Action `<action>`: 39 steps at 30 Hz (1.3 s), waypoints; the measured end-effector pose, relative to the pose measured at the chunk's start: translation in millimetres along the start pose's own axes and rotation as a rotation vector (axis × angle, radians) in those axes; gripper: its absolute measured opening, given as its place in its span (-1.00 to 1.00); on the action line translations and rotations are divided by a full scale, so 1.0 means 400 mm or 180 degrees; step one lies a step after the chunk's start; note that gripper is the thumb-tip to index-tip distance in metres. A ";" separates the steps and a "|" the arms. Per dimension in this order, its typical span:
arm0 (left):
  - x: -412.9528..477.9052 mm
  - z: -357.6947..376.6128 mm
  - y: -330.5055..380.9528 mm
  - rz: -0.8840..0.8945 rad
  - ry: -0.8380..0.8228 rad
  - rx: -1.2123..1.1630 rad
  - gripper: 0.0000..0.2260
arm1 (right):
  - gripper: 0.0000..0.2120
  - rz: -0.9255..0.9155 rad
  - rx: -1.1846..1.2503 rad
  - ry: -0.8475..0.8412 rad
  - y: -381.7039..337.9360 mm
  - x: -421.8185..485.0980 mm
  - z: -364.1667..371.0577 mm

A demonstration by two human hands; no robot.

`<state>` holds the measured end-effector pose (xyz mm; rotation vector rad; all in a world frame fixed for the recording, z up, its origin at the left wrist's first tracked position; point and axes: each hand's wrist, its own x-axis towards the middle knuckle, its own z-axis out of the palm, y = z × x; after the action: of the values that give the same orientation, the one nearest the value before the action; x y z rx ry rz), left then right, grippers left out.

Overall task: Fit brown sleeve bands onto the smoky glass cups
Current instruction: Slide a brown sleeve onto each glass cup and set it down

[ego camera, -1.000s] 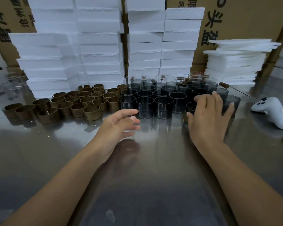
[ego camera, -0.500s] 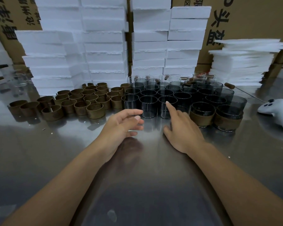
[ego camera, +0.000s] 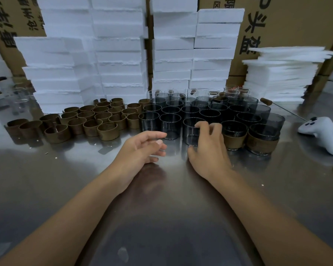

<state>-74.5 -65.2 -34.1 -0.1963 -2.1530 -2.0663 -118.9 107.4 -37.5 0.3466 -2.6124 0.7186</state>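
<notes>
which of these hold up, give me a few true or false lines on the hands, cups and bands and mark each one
1. The right hand grips a bare smoky glass cup in the front row. True.
2. The left hand holds a brown band. False: it holds nothing, fingers relaxed above the steel table.
3. Two banded cups stand at the front right. True.
4. The loose brown bands stand right of the cups. False: they stand left of them.
5. A white controller lies at the table's right. True.
</notes>
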 end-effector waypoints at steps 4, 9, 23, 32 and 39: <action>0.002 -0.002 -0.001 0.0019 0.0061 0.0034 -0.82 | -0.65 0.0324 0.0445 0.0034 -0.031 -0.016 0.010; 0.003 -0.004 0.004 0.0150 0.0285 -0.0003 -0.81 | -0.57 0.0015 -0.0197 0.0124 -0.056 -0.031 0.012; -0.005 0.001 0.032 0.0577 0.0770 0.0069 -0.77 | -0.56 0.0088 0.1466 0.0311 -0.079 -0.033 0.037; -0.031 0.025 0.044 0.0931 0.0326 0.1165 -0.73 | -0.41 0.0251 0.1290 0.0274 -0.082 -0.036 0.032; -0.027 0.022 0.035 0.0811 0.0231 0.1266 -0.70 | -0.32 0.0101 0.1560 0.0233 -0.079 -0.037 0.031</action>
<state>-61.3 -55.5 -22.7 -0.3204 -2.2997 -1.4565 -99.2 76.2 -40.3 0.4081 -2.3512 1.3562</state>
